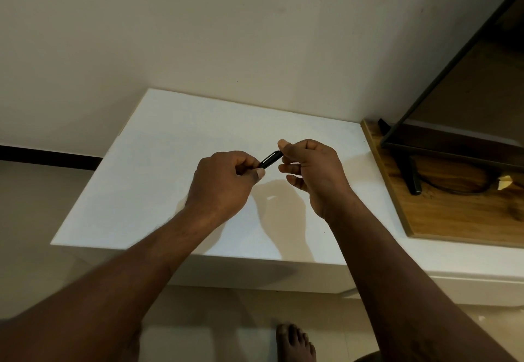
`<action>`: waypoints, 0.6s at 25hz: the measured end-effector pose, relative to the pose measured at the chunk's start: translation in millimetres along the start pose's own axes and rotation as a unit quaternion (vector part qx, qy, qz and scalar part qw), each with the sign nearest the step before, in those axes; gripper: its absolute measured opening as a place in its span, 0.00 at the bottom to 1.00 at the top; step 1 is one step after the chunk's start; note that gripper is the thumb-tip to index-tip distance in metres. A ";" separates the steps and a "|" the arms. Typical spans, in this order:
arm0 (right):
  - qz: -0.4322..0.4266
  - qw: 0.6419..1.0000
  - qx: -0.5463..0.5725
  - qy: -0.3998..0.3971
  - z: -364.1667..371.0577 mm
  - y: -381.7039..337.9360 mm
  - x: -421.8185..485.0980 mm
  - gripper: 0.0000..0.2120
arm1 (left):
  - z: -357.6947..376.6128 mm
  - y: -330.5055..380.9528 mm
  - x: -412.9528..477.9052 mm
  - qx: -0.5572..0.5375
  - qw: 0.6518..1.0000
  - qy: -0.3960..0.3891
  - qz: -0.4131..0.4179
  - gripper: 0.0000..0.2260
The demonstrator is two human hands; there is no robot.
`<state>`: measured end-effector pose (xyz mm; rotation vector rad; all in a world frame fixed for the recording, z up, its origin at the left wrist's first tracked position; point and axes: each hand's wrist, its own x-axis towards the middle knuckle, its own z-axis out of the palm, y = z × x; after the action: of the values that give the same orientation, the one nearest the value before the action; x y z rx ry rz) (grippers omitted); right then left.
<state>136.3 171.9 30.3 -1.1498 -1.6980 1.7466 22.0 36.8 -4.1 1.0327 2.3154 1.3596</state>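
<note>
A short black pen-like stick with a metal clip (270, 160) hangs in the air between both hands, above a white tabletop (158, 180). My left hand (224, 183) pinches its lower left end with curled fingers and thumb. My right hand (310, 171) grips its upper right end between thumb and forefinger, the other fingers loosely curled below. Most of the black stick is hidden inside the two hands.
A wooden board (453, 214) lies to the right with a dark screen's stand (412, 174) and a black cable on it. The wall rises behind the table. A tiled floor and my bare foot (295, 343) show below the table's front edge.
</note>
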 end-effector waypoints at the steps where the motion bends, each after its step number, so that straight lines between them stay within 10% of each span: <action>1: 0.004 1.000 0.003 -0.003 -0.6 0.0 -0.1 0.11 | -0.1 0.4 0.1 0.000 1.000 0.000 0.000 0.06; 15: 0.047 0.995 0.083 -0.042 0.4 -1.7 -3.3 0.10 | -0.8 2.1 0.5 -0.020 1.000 0.008 0.000 0.05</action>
<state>137.4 169.3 32.8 -1.1133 -1.5332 1.9780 22.1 37.3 -1.8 1.0144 2.2896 1.4123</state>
